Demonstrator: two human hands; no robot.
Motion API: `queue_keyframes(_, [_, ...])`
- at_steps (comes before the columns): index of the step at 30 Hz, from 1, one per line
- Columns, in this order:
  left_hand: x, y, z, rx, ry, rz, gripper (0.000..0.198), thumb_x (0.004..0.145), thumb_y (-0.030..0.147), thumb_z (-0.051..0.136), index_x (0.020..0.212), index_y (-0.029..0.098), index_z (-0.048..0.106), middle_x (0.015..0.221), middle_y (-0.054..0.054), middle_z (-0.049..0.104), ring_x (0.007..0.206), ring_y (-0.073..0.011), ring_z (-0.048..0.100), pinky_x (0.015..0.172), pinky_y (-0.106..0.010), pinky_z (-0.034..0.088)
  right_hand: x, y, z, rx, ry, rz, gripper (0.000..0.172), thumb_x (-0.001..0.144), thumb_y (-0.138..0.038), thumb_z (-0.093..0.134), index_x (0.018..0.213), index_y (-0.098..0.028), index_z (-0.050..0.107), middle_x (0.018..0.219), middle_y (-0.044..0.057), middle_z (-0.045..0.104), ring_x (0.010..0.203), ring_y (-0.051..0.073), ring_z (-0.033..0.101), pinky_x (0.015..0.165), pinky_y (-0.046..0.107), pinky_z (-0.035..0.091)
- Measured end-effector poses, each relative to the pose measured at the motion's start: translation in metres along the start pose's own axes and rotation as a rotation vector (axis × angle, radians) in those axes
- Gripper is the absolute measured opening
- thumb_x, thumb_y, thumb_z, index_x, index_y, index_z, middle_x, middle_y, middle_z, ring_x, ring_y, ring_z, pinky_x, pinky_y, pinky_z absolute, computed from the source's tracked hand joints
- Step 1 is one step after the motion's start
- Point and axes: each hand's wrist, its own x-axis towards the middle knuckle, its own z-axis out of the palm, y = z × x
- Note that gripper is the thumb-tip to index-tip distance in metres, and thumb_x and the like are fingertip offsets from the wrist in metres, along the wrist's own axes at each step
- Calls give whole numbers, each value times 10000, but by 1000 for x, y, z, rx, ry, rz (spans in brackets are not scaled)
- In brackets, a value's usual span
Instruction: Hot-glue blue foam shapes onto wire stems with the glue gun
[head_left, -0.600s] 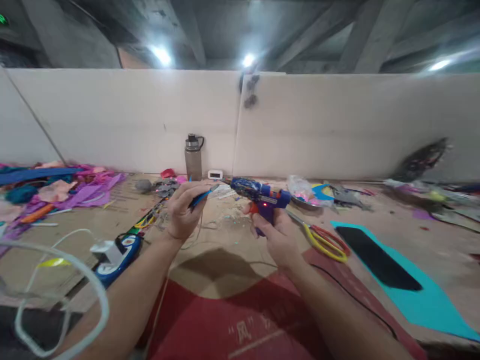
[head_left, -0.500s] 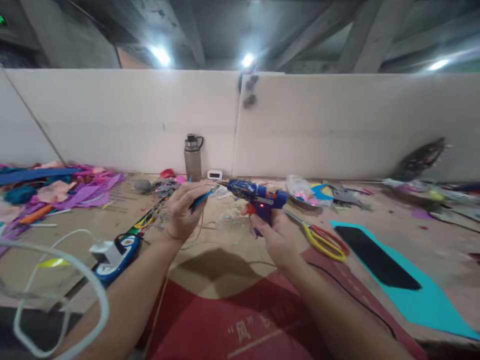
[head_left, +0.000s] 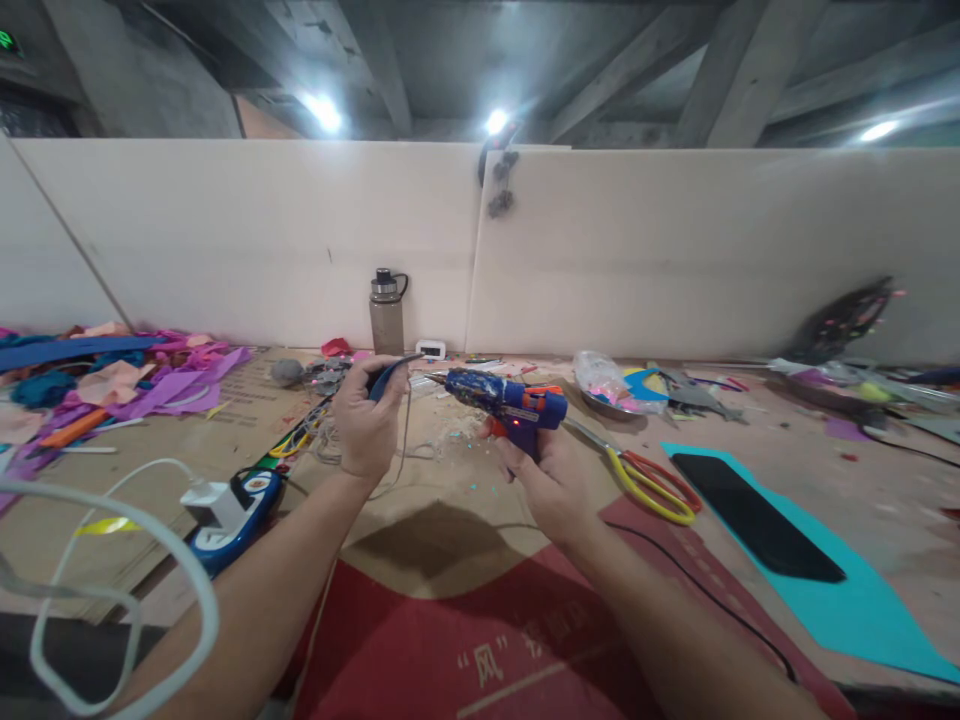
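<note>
A blue glue gun (head_left: 495, 394) with a small red light is gripped by its handle in my right hand (head_left: 544, 470). Its metal nozzle points left. My left hand (head_left: 369, 425) is closed on a small dark blue piece (head_left: 388, 380), thin and bent, whose tip reaches toward the nozzle. The nozzle and the piece are close but appear apart. Part of the piece is hidden by my fingers. Both hands are raised above the cardboard (head_left: 420, 530) on the table.
Scissors (head_left: 649, 485) with yellow and red handles lie right, beside a turquoise sheet (head_left: 862, 620) bearing a black phone-shaped slab (head_left: 757, 515). A bottle (head_left: 387, 320) stands at the back. Left are a blue power strip (head_left: 236, 530), white cable (head_left: 202, 600) and colourful scraps (head_left: 180, 385).
My left hand has turned, so the blue piece shows a different side and its tip sits higher. The glue gun has shifted slightly left and down, still in my right hand.
</note>
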Motion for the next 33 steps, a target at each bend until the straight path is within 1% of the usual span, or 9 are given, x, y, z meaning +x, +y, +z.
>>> queue_keyframes(3, [-5,0,6,-199,-65,-285,165,755,318,670,827,177,620,688,3,620,554,-85,552,566,-214,450,0,0,-1,-8,19,-9,186,881,-342,528,1008,-219,585,900,29,617,591,97,456,555,262,404])
queue_keyframes(5, [-9,-1,9,-287,-104,-402,176,744,314,677,819,169,611,684,3,620,534,-75,542,538,-198,441,1,0,-2,-6,38,-11,192,881,-346,528,1006,-215,591,884,28,610,588,99,455,551,262,403])
queue_keyframes(7, [-11,-2,11,-332,-129,-445,179,739,303,682,822,162,610,675,6,614,525,-68,536,525,-187,433,2,0,-2,-16,62,-13,199,880,-347,528,1014,-213,589,859,25,603,585,103,455,551,265,401])
queue_keyframes(10, [-14,-2,11,-341,-144,-435,181,737,292,686,833,159,609,684,5,617,535,-67,543,540,-187,443,3,1,-2,-66,87,-27,203,878,-342,530,1024,-212,583,886,31,613,610,110,484,574,270,410])
queue_keyframes(16, [-11,3,11,-419,-147,-484,186,717,276,706,822,155,610,658,10,606,527,-69,538,521,-182,432,5,-2,0,-194,76,-28,230,870,-347,521,1019,-184,586,901,63,640,704,152,556,592,278,419])
queue_keyframes(21, [-7,8,12,-647,-214,-739,170,700,230,720,737,139,582,625,14,577,478,-49,502,501,-181,432,3,0,-1,-148,81,-36,215,869,-333,524,1026,-200,589,915,55,648,685,142,555,600,284,429])
queue_keyframes(26, [-6,6,12,-850,-262,-1016,123,734,173,690,767,137,578,625,31,561,446,-13,464,494,-153,428,3,4,-2,-71,83,-44,197,876,-328,522,1023,-218,593,931,41,639,659,121,541,611,280,438])
queue_keyframes(29, [-7,6,11,-919,-312,-1070,98,763,172,666,768,138,575,607,40,531,430,-4,442,476,-142,416,3,2,-2,-81,75,-32,193,875,-334,527,1006,-213,602,888,35,635,653,122,533,604,274,428])
queue_keyframes(33, [-8,10,10,-990,-357,-1066,72,797,169,636,777,137,574,614,43,491,431,7,421,443,-121,385,4,0,-2,-92,60,-18,213,875,-349,523,1013,-207,603,881,39,633,631,122,510,588,273,416])
